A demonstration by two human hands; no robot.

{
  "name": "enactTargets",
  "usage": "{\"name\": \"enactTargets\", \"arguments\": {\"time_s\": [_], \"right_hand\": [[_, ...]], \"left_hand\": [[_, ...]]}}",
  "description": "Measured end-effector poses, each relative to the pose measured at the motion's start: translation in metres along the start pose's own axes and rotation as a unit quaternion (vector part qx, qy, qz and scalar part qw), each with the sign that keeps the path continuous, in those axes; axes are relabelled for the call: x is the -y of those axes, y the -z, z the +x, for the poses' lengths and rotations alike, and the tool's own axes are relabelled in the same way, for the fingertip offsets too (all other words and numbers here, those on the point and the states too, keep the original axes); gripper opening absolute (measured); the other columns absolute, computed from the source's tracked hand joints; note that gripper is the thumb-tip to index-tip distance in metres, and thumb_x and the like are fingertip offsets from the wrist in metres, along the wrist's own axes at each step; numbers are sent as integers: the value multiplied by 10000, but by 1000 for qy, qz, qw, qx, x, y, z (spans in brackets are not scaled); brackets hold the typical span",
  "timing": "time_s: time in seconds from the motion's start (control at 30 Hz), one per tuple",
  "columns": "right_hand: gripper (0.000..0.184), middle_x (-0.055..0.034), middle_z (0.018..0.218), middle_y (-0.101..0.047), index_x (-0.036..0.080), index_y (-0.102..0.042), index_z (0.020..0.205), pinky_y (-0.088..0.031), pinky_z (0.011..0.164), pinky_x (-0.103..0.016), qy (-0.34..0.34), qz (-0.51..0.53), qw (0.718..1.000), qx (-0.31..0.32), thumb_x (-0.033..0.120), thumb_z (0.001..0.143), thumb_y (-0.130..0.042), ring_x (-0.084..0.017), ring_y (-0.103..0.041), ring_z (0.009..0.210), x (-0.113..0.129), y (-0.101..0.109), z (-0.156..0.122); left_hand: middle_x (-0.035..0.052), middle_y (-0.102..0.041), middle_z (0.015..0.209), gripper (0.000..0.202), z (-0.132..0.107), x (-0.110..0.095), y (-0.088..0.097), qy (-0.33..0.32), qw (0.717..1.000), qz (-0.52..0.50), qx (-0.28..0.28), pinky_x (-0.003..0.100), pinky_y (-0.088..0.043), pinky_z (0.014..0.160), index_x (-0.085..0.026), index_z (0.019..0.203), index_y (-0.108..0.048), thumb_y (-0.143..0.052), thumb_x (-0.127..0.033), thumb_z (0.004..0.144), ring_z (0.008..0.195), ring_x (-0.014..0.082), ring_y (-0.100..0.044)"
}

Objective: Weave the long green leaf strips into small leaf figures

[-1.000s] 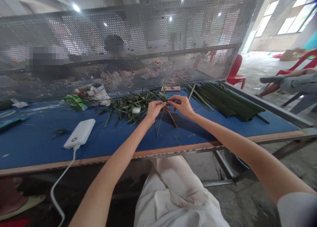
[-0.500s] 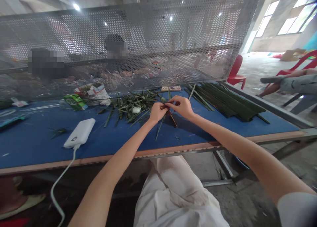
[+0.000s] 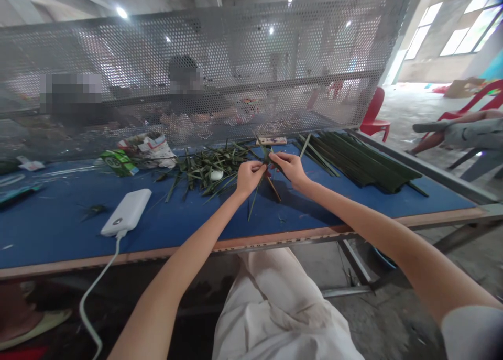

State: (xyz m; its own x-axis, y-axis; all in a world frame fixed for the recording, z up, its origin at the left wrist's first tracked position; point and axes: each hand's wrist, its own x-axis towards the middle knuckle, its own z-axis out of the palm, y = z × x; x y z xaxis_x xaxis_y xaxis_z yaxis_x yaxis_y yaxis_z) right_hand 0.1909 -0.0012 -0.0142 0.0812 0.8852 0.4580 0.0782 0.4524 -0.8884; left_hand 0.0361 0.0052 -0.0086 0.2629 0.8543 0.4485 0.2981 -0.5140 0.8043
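Note:
Both my hands meet over the blue tabletop, pinching green leaf strips (image 3: 264, 151) between their fingertips. My left hand (image 3: 250, 177) is closed on the strips from the left. On the other side, my right hand (image 3: 290, 167) pinches them with thumb and forefinger. Strip ends stick up above the fingers, and one thin end hangs down toward me. Below the hands lies a thin brown stick-like thing (image 3: 274, 189), its upper end hidden. Just left is a heap of cut leaf pieces (image 3: 204, 163) with a white rounded object (image 3: 216, 175) on it.
Long green leaves (image 3: 361, 158) lie stacked at the right of the blue table (image 3: 176, 224). A white power bank (image 3: 126, 211) with a cable sits at left, near a green packet (image 3: 118, 162). Behind stands a perforated metal screen (image 3: 236, 61), with people beyond.
My right hand has shifted slightly, its fingers now more extended along the strips. The strip ends above the fingers have changed angle, leaning more to the left. My left hand stays nearly in place.

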Motion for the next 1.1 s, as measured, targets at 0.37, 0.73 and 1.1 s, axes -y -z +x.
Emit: {"name": "enactTargets", "arguments": {"time_s": [0.37,0.73,1.1], "right_hand": [[445,36,461,-478,198,-596,803,-328,405,-237,-19,-29,997,71,643,793,-591,-97,-411,398,-10,8,10],[440,101,419,-379,130,-575,1249,-274,359,-187,18,-29,993,112,411,913,-548,-59,-324,344,-3,9,8],[604,130,422,-360,134,-348,1460,-246,339,-169,-7,17,976,216,384,943,-535,-46,-289,318,-2,8,3]], "left_hand": [[76,-719,685,287,-4,-4,-2,-26,999,34,9,302,-483,696,-189,610,-659,-614,-353,841,695,222,-682],[70,-721,649,305,-3,-3,0,-57,998,34,-11,302,-496,656,-188,600,-660,-616,-365,845,644,213,-689],[47,-692,588,224,3,-8,1,82,984,-147,-57,306,-505,636,-159,613,-701,-691,-326,762,628,201,-665]]}}
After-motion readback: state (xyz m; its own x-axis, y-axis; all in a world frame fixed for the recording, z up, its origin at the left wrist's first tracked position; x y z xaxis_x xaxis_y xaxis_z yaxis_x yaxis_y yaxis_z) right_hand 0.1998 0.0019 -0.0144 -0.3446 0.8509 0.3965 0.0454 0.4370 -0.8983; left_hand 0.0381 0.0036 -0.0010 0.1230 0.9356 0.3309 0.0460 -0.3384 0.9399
